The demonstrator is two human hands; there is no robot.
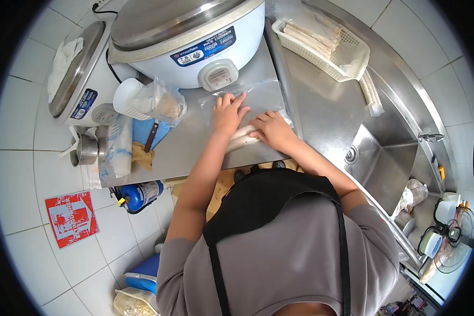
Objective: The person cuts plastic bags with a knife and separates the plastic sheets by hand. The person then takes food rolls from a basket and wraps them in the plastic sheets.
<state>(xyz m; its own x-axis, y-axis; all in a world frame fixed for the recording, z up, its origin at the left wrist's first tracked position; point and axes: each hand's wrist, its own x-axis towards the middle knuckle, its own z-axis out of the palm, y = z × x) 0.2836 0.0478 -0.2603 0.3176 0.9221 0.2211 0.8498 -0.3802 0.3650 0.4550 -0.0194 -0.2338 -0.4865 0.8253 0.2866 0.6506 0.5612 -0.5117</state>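
Observation:
My left hand [227, 113] lies over a clear plastic sheet [260, 95] on the steel counter, fingers stretched and apart. Close beside it, my right hand [274, 130] is curved over one end of a long pale roll [241, 138] that looks wrapped in plastic. The roll lies near the counter's front edge, partly hidden under my hands and forearm. What fills it I cannot tell. Similar pale rolls [313, 39] sit in a white plastic basket [353, 66], and another wrapped roll [370, 95] lies just outside it.
A large rice cooker [158, 63] stands directly behind the sheet, with a second cooker [73, 95] further left. Stacked white cups [127, 100], a knife [151, 135] and a metal pot [85, 150] are at the left. A steel sink [382, 158] is at my right.

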